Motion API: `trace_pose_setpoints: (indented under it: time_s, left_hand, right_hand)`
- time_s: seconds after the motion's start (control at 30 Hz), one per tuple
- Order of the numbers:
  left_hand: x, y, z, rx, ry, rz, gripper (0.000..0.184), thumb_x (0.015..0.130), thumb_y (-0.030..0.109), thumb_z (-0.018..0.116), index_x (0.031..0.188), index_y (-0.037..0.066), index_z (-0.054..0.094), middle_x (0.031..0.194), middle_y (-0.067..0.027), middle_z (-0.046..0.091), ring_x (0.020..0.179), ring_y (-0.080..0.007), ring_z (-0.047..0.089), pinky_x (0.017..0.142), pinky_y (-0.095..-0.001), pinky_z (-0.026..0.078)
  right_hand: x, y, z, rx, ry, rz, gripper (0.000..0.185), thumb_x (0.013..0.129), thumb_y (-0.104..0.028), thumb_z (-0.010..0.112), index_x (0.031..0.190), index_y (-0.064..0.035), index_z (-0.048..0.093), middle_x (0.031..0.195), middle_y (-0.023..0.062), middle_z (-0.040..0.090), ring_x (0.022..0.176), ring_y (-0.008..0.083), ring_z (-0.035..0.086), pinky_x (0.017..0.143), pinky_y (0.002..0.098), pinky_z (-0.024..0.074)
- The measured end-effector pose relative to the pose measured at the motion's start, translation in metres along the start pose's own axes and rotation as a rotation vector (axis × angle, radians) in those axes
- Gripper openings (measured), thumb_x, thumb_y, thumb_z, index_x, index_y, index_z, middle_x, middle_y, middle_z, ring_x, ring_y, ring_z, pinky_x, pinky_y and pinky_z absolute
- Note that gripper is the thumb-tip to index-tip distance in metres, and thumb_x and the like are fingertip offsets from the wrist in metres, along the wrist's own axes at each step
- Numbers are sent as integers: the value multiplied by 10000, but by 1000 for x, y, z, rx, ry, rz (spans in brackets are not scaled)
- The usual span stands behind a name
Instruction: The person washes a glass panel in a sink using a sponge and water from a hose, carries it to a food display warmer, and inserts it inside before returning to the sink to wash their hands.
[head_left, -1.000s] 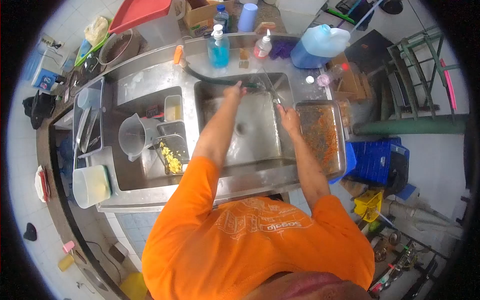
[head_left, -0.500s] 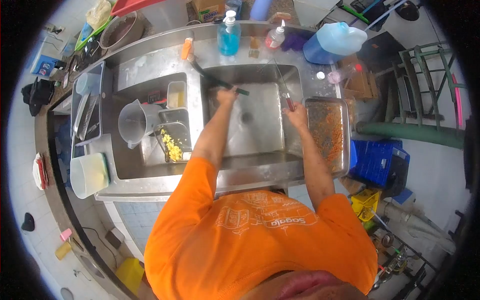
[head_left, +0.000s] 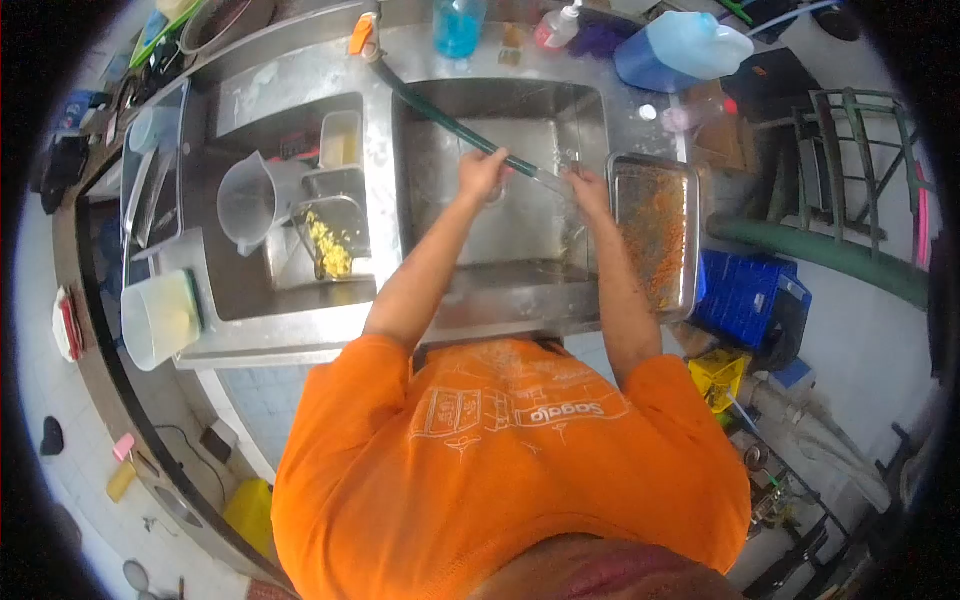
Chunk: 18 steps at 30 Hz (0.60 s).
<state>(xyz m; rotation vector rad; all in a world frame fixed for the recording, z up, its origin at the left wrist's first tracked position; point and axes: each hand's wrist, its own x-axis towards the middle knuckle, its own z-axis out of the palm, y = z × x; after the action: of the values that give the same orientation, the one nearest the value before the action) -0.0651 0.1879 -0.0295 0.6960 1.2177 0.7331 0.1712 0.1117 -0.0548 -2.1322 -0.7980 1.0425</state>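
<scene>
My left hand (head_left: 483, 176) is wrapped round a dark green hose (head_left: 440, 118) over the right sink basin (head_left: 480, 255). Water (head_left: 550, 180) runs from the hose's end toward my right hand (head_left: 588, 190). That hand is closed at the basin's right side, round a thin metal utensil whose dark red handle showed earlier; it is now mostly hidden and blurred. Right of this hand, on the counter, lies a metal tray (head_left: 692, 240) with orange bits stuck over its bottom.
The left basin (head_left: 235, 300) holds a clear measuring jug (head_left: 250, 200) and containers, one with yellow pieces (head_left: 330, 248). Behind the sinks stand a blue soap bottle (head_left: 457, 30) and a large blue jug (head_left: 670, 55). A translucent container (head_left: 160, 320) sits at the left edge.
My left hand has moved right, drawing the hose across the basin toward my right hand. The utensil's long end no longer shows clearly. The whole view has shifted slightly.
</scene>
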Motion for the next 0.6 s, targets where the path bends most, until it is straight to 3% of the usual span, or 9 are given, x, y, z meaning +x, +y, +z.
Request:
trace_pose_setpoints:
  time_s: [0.1, 0.23, 0.33, 0.43, 0.53, 0.6]
  left_hand:
    - [1, -30, -22, -31, -41, 66, 281, 820, 213, 712, 893, -53, 662, 717, -83, 658, 610, -143, 628, 558, -278, 503]
    - [-22, -28, -56, 349, 47, 106, 280, 794, 238, 733, 886, -23, 688, 714, -86, 682, 644, -160, 660, 616, -302, 522]
    - [-19, -44, -81, 588, 130, 202, 327, 758, 276, 770, 875, -23, 703, 705, -106, 703, 680, -177, 689, 655, -324, 534]
    - [-20, -37, -70, 388, 20, 82, 355, 764, 302, 786, 876, -21, 692, 705, -101, 695, 648, -168, 670, 623, -306, 527]
    - [-36, -12, -44, 137, -131, 15, 337, 833, 301, 755, 909, -15, 663, 853, -86, 680, 750, -133, 665, 649, -235, 527]
    - [-44, -3, -32, 48, -143, 3, 317, 845, 282, 748, 915, -11, 647, 831, -73, 668, 729, -115, 646, 642, -218, 526]
  right_hand:
    - [-20, -17, 6, 63, -38, 55, 400, 775, -318, 779, 997, 6, 701, 863, 72, 661, 774, 152, 585, 676, 314, 455]
    - [-40, -49, 20, 183, 46, 87, 292, 771, -258, 780, 884, -7, 679, 757, 52, 626, 684, 137, 570, 594, 314, 440]
    - [-45, -62, 28, 106, 31, 2, 245, 751, -218, 784, 774, -37, 622, 656, 24, 576, 559, 123, 528, 512, 307, 427]
    - [-40, -55, 50, 123, 109, -48, 234, 728, -182, 780, 713, -61, 581, 612, 16, 558, 475, 112, 479, 456, 289, 396]
    - [-39, -49, 64, 104, 191, -117, 251, 691, -205, 784, 731, -16, 624, 649, 86, 634, 572, 181, 586, 570, 339, 465]
    - [-42, -49, 71, 52, 227, -157, 252, 688, -208, 778, 710, -12, 620, 643, 90, 632, 590, 185, 590, 586, 341, 468]
